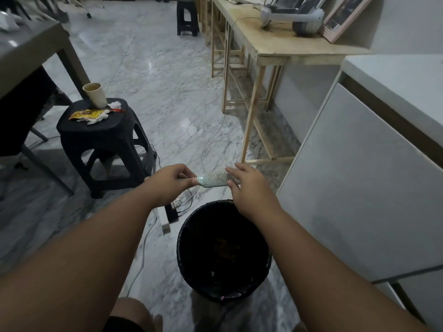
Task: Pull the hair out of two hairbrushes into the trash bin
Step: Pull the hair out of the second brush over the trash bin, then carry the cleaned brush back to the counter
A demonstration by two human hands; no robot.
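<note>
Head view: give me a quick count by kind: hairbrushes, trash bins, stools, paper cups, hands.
Hairbrush: 1
Trash bin: 1
Black stools: 2, one near, one far
Paper cup: 1
Hands: 2, left hand and right hand, both on the hairbrush
Total: 7

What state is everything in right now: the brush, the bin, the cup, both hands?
hairbrush: held level between both hands, bristles up.
left hand: pinches the hairbrush's rounded tip.
right hand: holds its other end.
trash bin: open, black liner, litter inside.
paper cup: upright on the black stool.
</note>
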